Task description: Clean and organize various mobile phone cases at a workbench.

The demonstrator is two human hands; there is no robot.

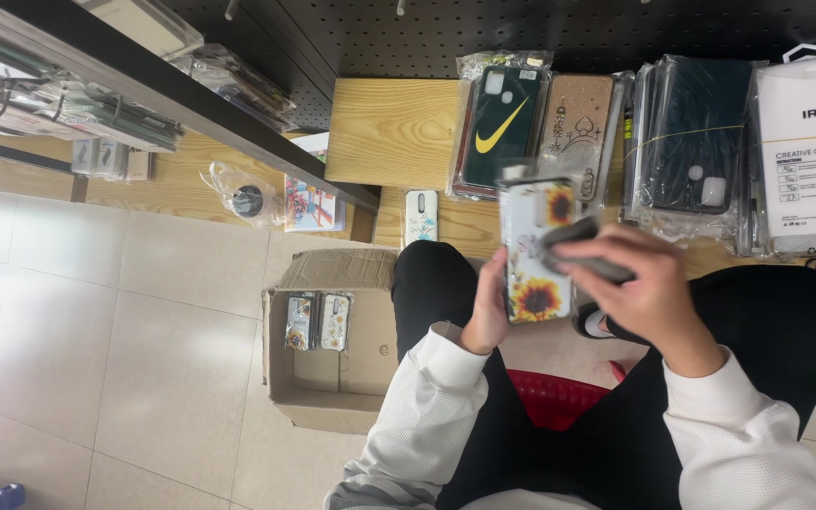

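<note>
My left hand [489, 312] grips the left edge of a white phone case with sunflowers [533, 257], held upright over my lap. Across the case's upper right part my right hand [642, 283] presses a dark grey oblong object [586, 247]; the movement blurs it, so I cannot tell its kind. Both sleeves are white and my trousers are black. Beneath my legs shows a red stool [555, 397].
An open cardboard box [332, 387] on the tiled floor holds two wrapped flowered cases [318, 321]. A wooden shelf [394, 132] ahead carries bagged phone cases: a dark green one [501, 123], a beige glittery one [580, 118], a black stack [696, 132], white boxes [809, 151]. A small floral case [420, 217] lies by my knee.
</note>
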